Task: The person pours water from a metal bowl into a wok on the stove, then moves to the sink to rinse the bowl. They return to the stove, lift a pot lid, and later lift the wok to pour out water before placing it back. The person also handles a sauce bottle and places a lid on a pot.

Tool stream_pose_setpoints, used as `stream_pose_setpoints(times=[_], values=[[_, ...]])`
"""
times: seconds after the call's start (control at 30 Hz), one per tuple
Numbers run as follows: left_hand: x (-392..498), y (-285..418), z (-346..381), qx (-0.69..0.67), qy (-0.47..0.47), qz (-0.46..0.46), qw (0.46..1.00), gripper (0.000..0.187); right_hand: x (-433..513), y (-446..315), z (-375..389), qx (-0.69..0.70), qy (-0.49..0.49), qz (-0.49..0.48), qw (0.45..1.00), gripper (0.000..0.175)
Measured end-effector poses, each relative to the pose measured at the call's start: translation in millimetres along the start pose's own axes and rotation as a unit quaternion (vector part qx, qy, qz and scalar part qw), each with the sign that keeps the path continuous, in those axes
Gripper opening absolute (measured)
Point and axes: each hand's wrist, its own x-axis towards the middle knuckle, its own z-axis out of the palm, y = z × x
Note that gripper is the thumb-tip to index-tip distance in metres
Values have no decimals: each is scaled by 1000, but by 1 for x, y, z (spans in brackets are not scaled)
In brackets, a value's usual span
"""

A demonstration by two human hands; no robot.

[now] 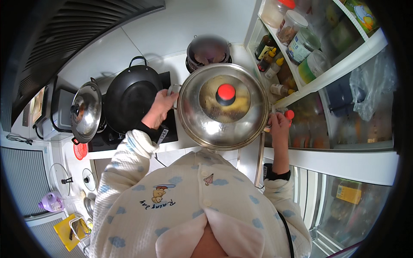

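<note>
Before me is a wide steel pot [193,129] under a domed steel lid [213,132] with a glass centre and a red-topped knob [226,92]. Yellowish food shows dimly through the glass. My left hand [161,108] grips the pot's left side handle, while my right hand [278,121] grips the handle on the right. A black wok [135,93] sits on the black cooktop [169,129] just left of my left hand. Whether the pot is lifted or rests on the counter, I cannot tell.
Left of the wok stands another pan with a steel lid [85,111]. A dark pot [208,53] is behind the steel pot. Shelves [335,80] with jars and bottles rise at the right. A red strainer [80,151] lies left of the cooktop.
</note>
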Motion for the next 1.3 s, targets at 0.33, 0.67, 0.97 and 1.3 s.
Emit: stream_pose_setpoints(times=[0.33,0.67,0.97,1.3], values=[[55,106,-42,-11,-5,26,1000,28,111,-89,40,-3,-47,-23,999,18],[162,119,-44,-74,56,36,995,29,254,-81,99,26,-79,-55,995,16],[210,102,-45,-105,62,11,993,23,303,-63,123,24,-68,-24,997,17],[195,96,-39,-80,29,11,996,23,310,-41,126,13,-86,-15,996,20]])
